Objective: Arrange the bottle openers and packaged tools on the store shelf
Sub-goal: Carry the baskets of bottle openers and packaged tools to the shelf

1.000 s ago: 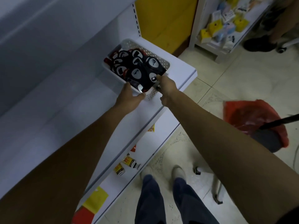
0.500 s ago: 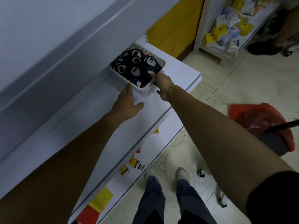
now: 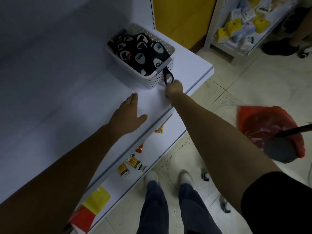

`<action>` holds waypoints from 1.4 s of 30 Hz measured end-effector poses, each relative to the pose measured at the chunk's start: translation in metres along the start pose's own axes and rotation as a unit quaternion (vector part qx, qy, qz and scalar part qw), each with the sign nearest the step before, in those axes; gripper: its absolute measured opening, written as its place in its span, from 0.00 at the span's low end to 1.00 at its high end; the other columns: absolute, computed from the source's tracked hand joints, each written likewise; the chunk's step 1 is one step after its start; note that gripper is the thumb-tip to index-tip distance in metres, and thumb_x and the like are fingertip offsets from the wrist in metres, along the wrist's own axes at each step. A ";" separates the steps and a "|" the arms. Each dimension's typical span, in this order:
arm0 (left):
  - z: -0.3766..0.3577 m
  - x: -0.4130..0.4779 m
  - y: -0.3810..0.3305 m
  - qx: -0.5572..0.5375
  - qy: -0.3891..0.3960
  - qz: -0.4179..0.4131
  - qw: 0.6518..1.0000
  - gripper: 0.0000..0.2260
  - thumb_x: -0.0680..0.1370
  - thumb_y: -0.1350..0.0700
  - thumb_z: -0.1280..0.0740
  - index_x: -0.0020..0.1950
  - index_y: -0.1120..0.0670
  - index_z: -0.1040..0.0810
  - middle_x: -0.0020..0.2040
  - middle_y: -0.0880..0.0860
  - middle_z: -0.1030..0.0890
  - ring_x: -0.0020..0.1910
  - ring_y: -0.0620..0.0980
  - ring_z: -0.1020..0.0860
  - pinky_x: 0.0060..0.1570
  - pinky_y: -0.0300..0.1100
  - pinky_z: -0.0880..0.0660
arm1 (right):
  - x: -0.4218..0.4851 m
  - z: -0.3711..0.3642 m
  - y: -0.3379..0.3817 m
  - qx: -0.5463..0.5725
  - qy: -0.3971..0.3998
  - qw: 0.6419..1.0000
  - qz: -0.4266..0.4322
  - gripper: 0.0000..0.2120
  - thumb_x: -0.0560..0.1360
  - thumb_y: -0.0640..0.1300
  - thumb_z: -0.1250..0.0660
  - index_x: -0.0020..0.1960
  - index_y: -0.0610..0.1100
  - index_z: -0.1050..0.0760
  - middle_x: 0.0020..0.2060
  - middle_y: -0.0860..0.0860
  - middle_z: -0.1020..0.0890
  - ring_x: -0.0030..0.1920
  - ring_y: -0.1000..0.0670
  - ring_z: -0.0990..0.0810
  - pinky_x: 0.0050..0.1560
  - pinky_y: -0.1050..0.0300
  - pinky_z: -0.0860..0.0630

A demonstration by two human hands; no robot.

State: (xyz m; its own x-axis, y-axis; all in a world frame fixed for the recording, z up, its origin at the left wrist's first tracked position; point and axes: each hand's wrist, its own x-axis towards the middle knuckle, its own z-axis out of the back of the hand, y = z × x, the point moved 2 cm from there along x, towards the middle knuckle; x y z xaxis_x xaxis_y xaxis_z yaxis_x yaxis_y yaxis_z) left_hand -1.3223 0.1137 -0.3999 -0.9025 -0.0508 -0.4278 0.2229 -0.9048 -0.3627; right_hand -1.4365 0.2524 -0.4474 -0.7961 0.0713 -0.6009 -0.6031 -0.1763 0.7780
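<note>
While our right hand point(image 3: 174, 90) is curled tight, it pinches the low end of a black bottle opener point(image 3: 168, 77). The opener is outside the white basket point(image 3: 152, 81), right up by its near corner, w/ its top end by the rim. We can't tell if it rests on the shelf point(image 3: 190, 65) or hangs a bit above. The basket sits at the far end of that shelf & is full of black packs point(image 3: 140, 53) w/ white round marks.

Our left hand point(image 3: 129, 112) lies flat on the shelf, fingers straight, thumb out to the side, holding nothing. It is near the basket but not touching it. Our 2 hands are apart.

Below is a 2nd shelf point(image 3: 157, 144) w/ small yellow & red boxes point(image 3: 133, 162), plus a yellow pack point(image 3: 97, 198) nearer to us. On the floor to the right is a red bag point(image 3: 263, 122). Our feet point(image 3: 152, 177) show at the bottom.
</note>
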 end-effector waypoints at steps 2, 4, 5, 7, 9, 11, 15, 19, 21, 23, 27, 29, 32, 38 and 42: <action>-0.010 0.002 0.004 -0.001 0.005 0.004 1.000 0.38 0.79 0.49 0.36 0.77 0.58 0.57 0.78 0.55 0.53 0.77 0.55 0.50 0.73 0.49 0.48 | 0.009 0.001 -0.004 -0.100 -0.004 0.994 0.051 0.23 0.80 0.41 0.42 0.74 0.40 0.41 0.66 0.41 0.29 0.65 0.42 0.29 0.62 0.53 0.32; -0.017 0.006 0.005 0.015 0.007 -0.003 1.000 0.38 0.78 0.49 0.36 0.77 0.57 0.57 0.78 0.55 0.52 0.76 0.55 0.50 0.72 0.49 0.47 | 0.016 0.004 -0.004 -0.165 0.001 0.980 0.107 0.29 0.79 0.42 0.39 0.77 0.43 0.46 0.70 0.43 0.32 0.69 0.41 0.32 0.65 0.53 0.33; -0.018 0.009 0.004 0.031 -0.005 -0.011 0.999 0.38 0.78 0.48 0.36 0.77 0.58 0.57 0.78 0.56 0.52 0.76 0.55 0.50 0.72 0.48 0.47 | 0.022 0.005 -0.004 -0.184 0.013 0.975 0.122 0.29 0.79 0.44 0.38 0.76 0.44 0.45 0.69 0.43 0.31 0.67 0.41 0.31 0.63 0.54 0.32; -0.012 0.018 0.001 0.073 -0.060 -0.038 0.995 0.39 0.78 0.48 0.35 0.77 0.58 0.57 0.78 0.57 0.52 0.77 0.55 0.50 0.73 0.48 0.47 | 0.033 0.002 0.000 -0.198 0.024 0.972 0.126 0.27 0.77 0.48 0.34 0.72 0.44 0.38 0.65 0.43 0.27 0.61 0.42 0.26 0.58 0.55 0.28; -0.002 0.028 -0.005 0.122 -0.113 -0.070 0.984 0.40 0.77 0.48 0.34 0.77 0.59 0.57 0.78 0.57 0.53 0.77 0.55 0.52 0.74 0.49 0.48 | 0.037 -0.002 0.000 -0.201 0.016 0.972 0.124 0.24 0.75 0.51 0.32 0.67 0.45 0.32 0.61 0.43 0.27 0.54 0.44 0.24 0.56 0.51 0.23; 0.007 0.038 -0.013 0.174 -0.134 -0.089 0.971 0.41 0.77 0.47 0.35 0.77 0.59 0.58 0.78 0.57 0.57 0.77 0.55 0.55 0.74 0.52 0.50 | 0.036 -0.005 -0.002 -0.217 -0.010 0.966 0.144 0.22 0.74 0.53 0.33 0.64 0.45 0.30 0.58 0.44 0.28 0.53 0.44 0.25 0.53 0.49 0.23; 0.015 0.056 -0.022 0.259 -0.079 -0.086 0.959 0.40 0.78 0.45 0.38 0.77 0.59 0.61 0.78 0.57 0.60 0.77 0.54 0.60 0.74 0.54 0.52 | 0.013 0.002 -0.012 -0.194 -0.042 0.967 0.161 0.22 0.72 0.55 0.31 0.59 0.43 0.30 0.49 0.48 0.24 0.47 0.47 0.24 0.43 0.55 0.28; 0.015 0.058 -0.023 0.252 -0.060 -0.093 0.961 0.39 0.79 0.48 0.37 0.76 0.60 0.61 0.78 0.58 0.59 0.77 0.54 0.58 0.75 0.51 0.53 | -0.024 0.016 -0.020 -0.045 -0.133 0.982 0.128 0.19 0.71 0.56 0.31 0.55 0.44 0.28 0.44 0.50 0.20 0.46 0.47 0.20 0.38 0.58 0.30; 0.017 0.057 -0.023 0.236 -0.063 -0.095 0.965 0.39 0.78 0.49 0.37 0.77 0.60 0.60 0.78 0.58 0.57 0.77 0.55 0.57 0.75 0.49 0.52 | -0.036 0.014 -0.003 -0.052 -0.159 0.968 0.186 0.19 0.72 0.58 0.32 0.55 0.46 0.27 0.45 0.50 0.19 0.46 0.48 0.20 0.41 0.57 0.27; 0.019 0.056 -0.026 0.223 -0.065 -0.103 0.967 0.39 0.77 0.50 0.35 0.77 0.60 0.57 0.78 0.58 0.52 0.77 0.56 0.52 0.74 0.49 0.48 | -0.038 0.004 0.027 -0.098 -0.147 0.952 0.250 0.21 0.72 0.59 0.31 0.57 0.46 0.27 0.49 0.50 0.18 0.48 0.49 0.21 0.41 0.56 0.28; 0.028 0.051 -0.027 0.246 -0.088 -0.105 0.960 0.39 0.75 0.47 0.32 0.77 0.59 0.51 0.76 0.59 0.45 0.73 0.58 0.42 0.69 0.50 0.40 | -0.015 -0.024 0.081 -0.223 -0.072 0.934 0.271 0.26 0.70 0.58 0.30 0.62 0.45 0.27 0.56 0.48 0.20 0.54 0.48 0.21 0.48 0.52 0.22; 0.031 0.050 -0.020 0.256 -0.081 -0.091 0.959 0.40 0.76 0.46 0.33 0.77 0.60 0.54 0.77 0.59 0.48 0.75 0.58 0.45 0.71 0.51 0.44 | -0.004 -0.029 0.084 -0.269 -0.043 0.929 0.249 0.22 0.73 0.54 0.32 0.61 0.42 0.25 0.55 0.46 0.20 0.54 0.46 0.20 0.48 0.53 0.22; 0.030 0.048 -0.007 0.253 -0.053 -0.073 0.963 0.40 0.78 0.47 0.36 0.77 0.60 0.58 0.78 0.58 0.55 0.77 0.55 0.54 0.75 0.51 0.52 | -0.004 -0.024 0.071 -0.285 -0.050 0.916 0.279 0.14 0.76 0.45 0.36 0.57 0.39 0.23 0.54 0.42 0.20 0.53 0.43 0.21 0.44 0.56 0.26; 0.022 0.039 -0.002 0.242 -0.055 -0.035 0.968 0.39 0.78 0.47 0.38 0.77 0.60 0.61 0.78 0.58 0.57 0.77 0.54 0.56 0.75 0.52 0.56 | -0.016 -0.017 0.059 -0.340 -0.019 0.870 0.355 0.23 0.74 0.49 0.35 0.67 0.42 0.29 0.62 0.42 0.25 0.60 0.41 0.26 0.56 0.46 0.24; 0.019 0.017 -0.001 0.208 -0.091 -0.012 0.974 0.41 0.78 0.45 0.37 0.76 0.59 0.62 0.78 0.58 0.57 0.77 0.55 0.56 0.75 0.52 0.56 | -0.033 -0.007 0.056 -0.493 -0.009 0.783 0.380 0.41 0.72 0.57 0.32 0.77 0.44 0.46 0.74 0.42 0.40 0.74 0.42 0.42 0.71 0.46 0.42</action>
State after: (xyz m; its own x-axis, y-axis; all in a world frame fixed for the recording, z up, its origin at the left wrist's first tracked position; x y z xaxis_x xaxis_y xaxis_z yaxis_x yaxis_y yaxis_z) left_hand -1.3450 0.1055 -0.3911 -0.9642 -0.0665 -0.2565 0.0655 -0.9978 0.0122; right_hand -1.4435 0.2335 -0.3854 -0.9118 -0.4100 -0.0245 0.3699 -0.8456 0.3848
